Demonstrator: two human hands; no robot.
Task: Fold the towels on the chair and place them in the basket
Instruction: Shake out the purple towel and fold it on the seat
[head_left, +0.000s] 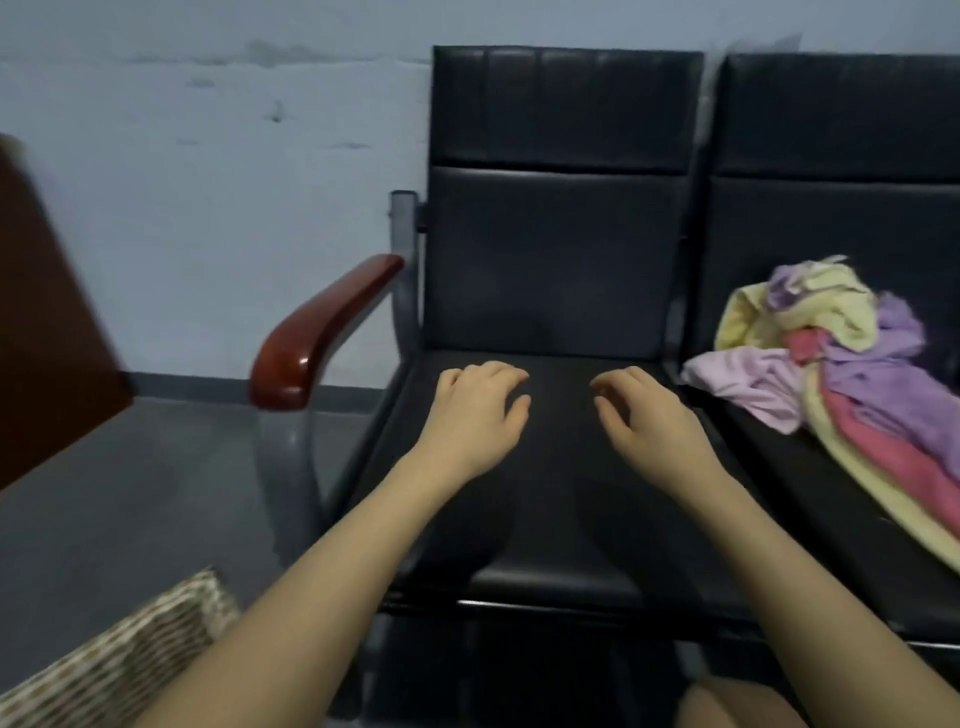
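Note:
A crumpled heap of towels (841, 374) in yellow, purple, pink and pale lilac lies on the right black seat (810, 483). My left hand (480, 410) and my right hand (649, 415) hover palm down over the left black seat (550, 530), fingers loosely curled and apart, holding nothing. The towels are to the right of my right hand, not touching it. A woven, patterned basket (130, 654) shows at the bottom left, partly cut off by the frame and by my left forearm.
The left seat has a red-brown wooden armrest (322, 332) on a grey metal frame. A dark brown wooden panel (41, 322) stands at the far left. Grey floor lies between it and the chair; a pale wall is behind.

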